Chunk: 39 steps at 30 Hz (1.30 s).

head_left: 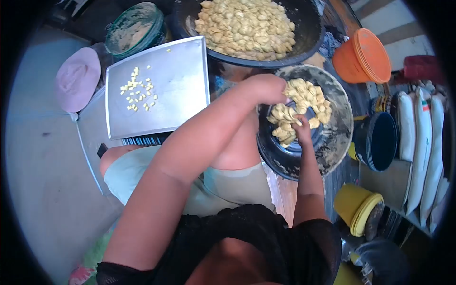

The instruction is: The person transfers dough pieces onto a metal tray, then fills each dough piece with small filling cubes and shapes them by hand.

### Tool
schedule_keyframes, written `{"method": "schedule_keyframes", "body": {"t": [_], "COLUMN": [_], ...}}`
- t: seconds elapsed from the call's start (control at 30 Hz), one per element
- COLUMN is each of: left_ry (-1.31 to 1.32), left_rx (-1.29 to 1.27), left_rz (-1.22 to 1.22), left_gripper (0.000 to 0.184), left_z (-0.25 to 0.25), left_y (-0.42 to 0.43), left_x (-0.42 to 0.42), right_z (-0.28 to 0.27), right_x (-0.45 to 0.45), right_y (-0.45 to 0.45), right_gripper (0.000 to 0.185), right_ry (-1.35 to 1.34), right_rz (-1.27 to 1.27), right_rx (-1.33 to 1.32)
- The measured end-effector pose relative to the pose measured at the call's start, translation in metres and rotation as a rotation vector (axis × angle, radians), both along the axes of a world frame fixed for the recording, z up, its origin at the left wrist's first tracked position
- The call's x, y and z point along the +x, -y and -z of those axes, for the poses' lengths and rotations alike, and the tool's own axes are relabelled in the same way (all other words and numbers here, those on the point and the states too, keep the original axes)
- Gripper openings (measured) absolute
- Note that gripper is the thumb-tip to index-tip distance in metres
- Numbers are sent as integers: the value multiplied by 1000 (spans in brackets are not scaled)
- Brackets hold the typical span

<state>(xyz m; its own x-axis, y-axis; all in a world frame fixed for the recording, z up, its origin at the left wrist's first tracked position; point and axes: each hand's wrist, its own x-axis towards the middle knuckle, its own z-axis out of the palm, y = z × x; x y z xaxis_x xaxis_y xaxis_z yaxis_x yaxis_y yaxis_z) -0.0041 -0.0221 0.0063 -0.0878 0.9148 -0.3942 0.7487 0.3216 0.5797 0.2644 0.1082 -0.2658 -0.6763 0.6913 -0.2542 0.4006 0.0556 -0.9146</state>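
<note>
My left hand [274, 89] is at the upper left of a black basin [339, 107], beside pale dough pieces [308, 95]. Its fingers are mostly hidden behind the hand itself. My right hand [302, 129] reaches into the same basin, its fingers curled round some of the dough pieces near the middle. The basin's inner wall is smeared with a dried, pale coating. To the left, small yellow blocks [137, 97] lie scattered on a metal tray [183, 71].
A large black tub [308, 45] of similar pieces stands beyond the basin. A green bucket [135, 29] is at the upper left, with a pink hat [78, 80] below. Orange [363, 56], dark [382, 141] and yellow [354, 204] buckets line the right, beside white sacks [420, 147].
</note>
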Motion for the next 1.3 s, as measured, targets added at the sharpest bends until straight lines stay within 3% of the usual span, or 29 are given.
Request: {"method": "schedule_keyframes", "body": {"t": [0.07,0.13,0.2,0.27,0.3,0.4,0.5,0.6,0.67,0.73,0.8,0.87,0.93,0.97,1.03,1.13,1.17,1.2,1.27,1.3], "left_ry": [-3,3,25,12,9,18,48,101,101,95,81,70,91,90,74,50,23,-8,117,271], "left_rx": [23,19,-12,-12,-23,-45,-42,-36,-10,-22,-23,3,-15,-16,9,0,79,159,235,305], "left_rz": [-9,-6,0,17,6,9,-22,-37,4,18,38,58,45,51,64,28,-77,-187,-472,-546], "left_gripper": [43,43,43,42,40,40,40,37,37,37,37,37,37,37,40,47,51,56,76,80], "left_z": [7,8,4,2,-3,-3,0,8,6,1,-3,2,-2,-4,-3,-9,-5,-5,-12,-11], "left_y": [4,10,14,17,20,22,23,13,4,-5,-10,-12,-13,-13,-12,-10,-8,-7,-7,-8], "left_x": [2,6,8,9,8,-2,-10,-9,-7,-4,-1,1,4,7,15,19,22,24,22,20], "right_z": [-26,-42,36,80,100,44,70,67,42,50,68,114,108,103,70,-15,-15,8,-110,-160], "right_x": [-6,-16,-20,-30,-33,-74,-91,-96,-99,-85,-58,-18,2,11,27,18,16,22,-39,-63], "right_y": [4,15,19,49,63,74,54,54,60,65,59,40,35,30,26,25,14,-4,12,23], "right_gripper": [45,68,83,102,112,115,99,80,75,64,61,53,42,40,41,37,40,45,46,43], "right_ry": [21,187,227,590,645,822,989,1028,960,900,659,319,41,-125,-404,-674,-710,-719,-815,-872], "right_rz": [-27,-113,-189,-212,-134,0,-194,-208,-76,-107,-23,45,363,425,504,478,498,355,475,394], "right_rx": [-227,-265,-219,145,273,171,232,208,64,252,222,363,-214,-371,-636,-748,-820,-718,-777,-827]}}
